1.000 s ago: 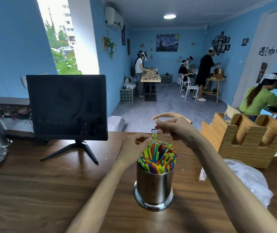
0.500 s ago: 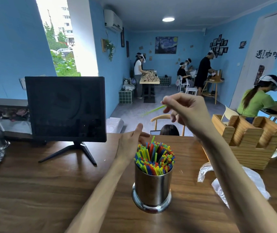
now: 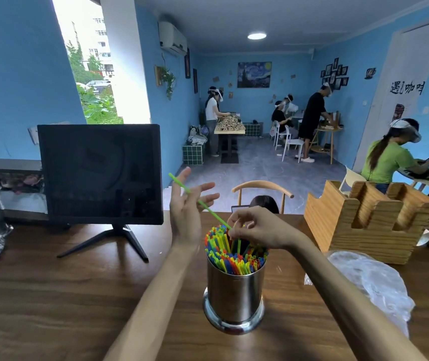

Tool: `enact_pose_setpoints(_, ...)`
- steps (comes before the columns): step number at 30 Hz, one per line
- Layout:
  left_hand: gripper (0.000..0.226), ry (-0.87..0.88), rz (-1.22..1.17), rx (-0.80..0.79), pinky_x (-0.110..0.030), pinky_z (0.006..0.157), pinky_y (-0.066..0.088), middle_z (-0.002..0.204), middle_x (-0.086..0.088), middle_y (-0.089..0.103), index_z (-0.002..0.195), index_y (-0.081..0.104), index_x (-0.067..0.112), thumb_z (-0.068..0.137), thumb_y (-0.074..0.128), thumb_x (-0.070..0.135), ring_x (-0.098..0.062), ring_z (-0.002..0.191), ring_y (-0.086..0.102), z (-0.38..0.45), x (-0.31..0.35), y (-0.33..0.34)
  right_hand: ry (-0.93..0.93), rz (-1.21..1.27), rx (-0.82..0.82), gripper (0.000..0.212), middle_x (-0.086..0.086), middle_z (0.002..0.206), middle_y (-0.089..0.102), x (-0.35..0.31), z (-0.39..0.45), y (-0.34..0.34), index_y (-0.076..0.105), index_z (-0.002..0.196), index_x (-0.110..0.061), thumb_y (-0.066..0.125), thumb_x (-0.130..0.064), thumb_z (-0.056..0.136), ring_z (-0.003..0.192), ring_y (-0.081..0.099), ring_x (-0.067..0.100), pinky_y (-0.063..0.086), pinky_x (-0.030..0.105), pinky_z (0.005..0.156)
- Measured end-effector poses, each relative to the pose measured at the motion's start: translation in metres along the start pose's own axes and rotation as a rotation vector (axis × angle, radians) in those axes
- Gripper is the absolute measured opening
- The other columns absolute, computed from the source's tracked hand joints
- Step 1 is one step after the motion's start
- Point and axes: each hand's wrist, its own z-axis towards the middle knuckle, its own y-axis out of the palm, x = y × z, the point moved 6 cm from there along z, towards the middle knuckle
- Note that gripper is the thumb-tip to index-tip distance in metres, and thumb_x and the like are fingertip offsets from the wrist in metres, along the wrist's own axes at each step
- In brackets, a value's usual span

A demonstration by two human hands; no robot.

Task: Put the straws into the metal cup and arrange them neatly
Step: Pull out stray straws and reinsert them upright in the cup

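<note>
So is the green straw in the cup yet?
Not fully. The green straw slants out across the open left hand; the right hand pinches its lower end at the bundle's top in the cup.

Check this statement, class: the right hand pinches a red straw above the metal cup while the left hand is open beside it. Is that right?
One detail is wrong. In the head view, the straw pinched by the right hand is green, not red. It slants above the metal cup, with the left hand open beside it.
</note>
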Motion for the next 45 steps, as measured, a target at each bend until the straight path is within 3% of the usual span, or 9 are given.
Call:
enact_pose_setpoints(4, 0.053, 0.237, 0.108, -0.045, -0.036, 0.073, 0.062, 0.107, -0.008, 0.074, 0.156, 0.015, 0.032, 0.111, 0.039, 0.017, -0.028, 0.075, 0.076, -0.007, 0.019, 0.005, -0.008, -0.05, -0.026, 0.017, -0.007, 0.088, 0.074, -0.002, 0.001, 0.0, 0.076, 0.097, -0.025, 0.078, -0.039, 0.088, 0.085, 0.068, 0.006, 0.056, 0.028, 0.077)
enact_pose_setpoints(7, 0.063, 0.287, 0.163, -0.134, -0.038, 0.074, 0.063, 0.111, -0.01, 0.073, 0.154, 0.001, 0.046, 0.111, 0.038, 0.018, -0.027, 0.075, 0.077, -0.009, 0.021, 0.01, -0.009, -0.127, 0.218, 0.018, -0.011, 0.084, 0.073, 0.003, 0.006, -0.015, 0.076, 0.093, -0.031, 0.072, -0.048, 0.088, 0.08, 0.066, 0.001, 0.057, 0.03, 0.075)
enact_pose_setpoints(12, 0.045, 0.196, 0.243, -0.265, -0.044, 0.07, 0.064, 0.112, -0.005, 0.073, 0.141, 0.025, 0.05, 0.11, 0.04, 0.021, -0.027, 0.073, 0.077, -0.013, -0.003, 0.015, 0.055, -0.089, 0.378, 0.025, -0.012, 0.086, 0.069, 0.026, 0.009, -0.019, 0.074, 0.101, -0.026, 0.066, -0.049, 0.093, 0.078, 0.062, 0.002, 0.047, 0.024, 0.069)
enact_pose_setpoints(19, 0.015, 0.113, 0.644, -0.357, -0.021, 0.086, 0.053, 0.107, 0.02, 0.068, 0.117, 0.061, 0.036, 0.104, 0.054, 0.03, 0.001, 0.104, 0.066, -0.017, -0.043, 0.009, 0.097, -0.095, 0.262, 0.014, -0.008, 0.083, 0.072, 0.027, 0.011, -0.008, 0.077, 0.096, -0.023, 0.071, -0.036, 0.094, 0.081, 0.069, 0.009, 0.059, 0.037, 0.076)
enact_pose_setpoints(26, 0.02, 0.082, 0.836, -0.436, -0.043, 0.103, 0.052, 0.136, 0.015, 0.063, 0.111, 0.077, 0.04, 0.094, 0.068, 0.04, -0.009, 0.127, 0.054, -0.017, -0.069, -0.004, 0.055, -0.026, 0.277, 0.007, -0.01, 0.075, 0.068, 0.027, 0.012, -0.006, 0.074, 0.093, -0.029, 0.076, -0.035, 0.09, 0.064, 0.06, -0.003, 0.048, 0.016, 0.063)
enact_pose_setpoints(32, 0.021, -0.035, 0.736, -0.564, -0.041, 0.101, 0.054, 0.139, 0.014, 0.062, 0.111, 0.076, 0.044, 0.095, 0.069, 0.031, -0.005, 0.123, 0.058, -0.021, -0.071, -0.003, 0.024, 0.03, 0.309, 0.01, -0.015, 0.063, 0.066, 0.025, 0.015, -0.003, 0.072, 0.084, -0.028, 0.073, -0.035, 0.092, 0.058, 0.054, 0.001, 0.045, 0.021, 0.06)
enact_pose_setpoints(36, 0.007, 0.041, 0.631, -0.255, -0.033, 0.085, 0.055, 0.095, 0.014, 0.071, 0.09, 0.079, 0.036, 0.092, 0.073, 0.033, 0.0, 0.093, 0.063, -0.018, -0.052, -0.014, -0.02, 0.211, 0.53, 0.01, 0.001, 0.077, 0.072, 0.009, 0.009, -0.022, 0.071, 0.095, -0.018, 0.067, -0.027, 0.096, 0.07, 0.065, 0.016, 0.05, 0.029, 0.067)
enact_pose_setpoints(39, 0.032, 0.11, 0.629, -0.098, -0.03, 0.065, 0.047, 0.067, 0.0, 0.071, 0.071, 0.078, 0.03, 0.098, 0.064, 0.038, -0.014, 0.067, 0.062, -0.018, -0.032, -0.015, -0.118, 0.41, 0.612, 0.008, 0.011, 0.078, 0.075, -0.021, 0.001, -0.037, 0.065, 0.098, -0.007, 0.062, -0.014, 0.099, 0.063, 0.062, 0.027, 0.047, 0.025, 0.057)
enact_pose_setpoints(45, 0.045, -0.353, 0.393, -0.241, -0.026, 0.063, 0.045, 0.081, -0.003, 0.079, 0.101, 0.076, 0.021, 0.105, 0.042, 0.051, -0.015, 0.069, 0.066, -0.007, -0.031, 0.007, -0.21, 0.537, 0.365, 0.009, 0.021, 0.082, 0.075, -0.068, -0.012, -0.035, 0.063, 0.097, -0.01, 0.071, -0.012, 0.093, 0.063, 0.069, 0.035, 0.041, 0.027, 0.044)
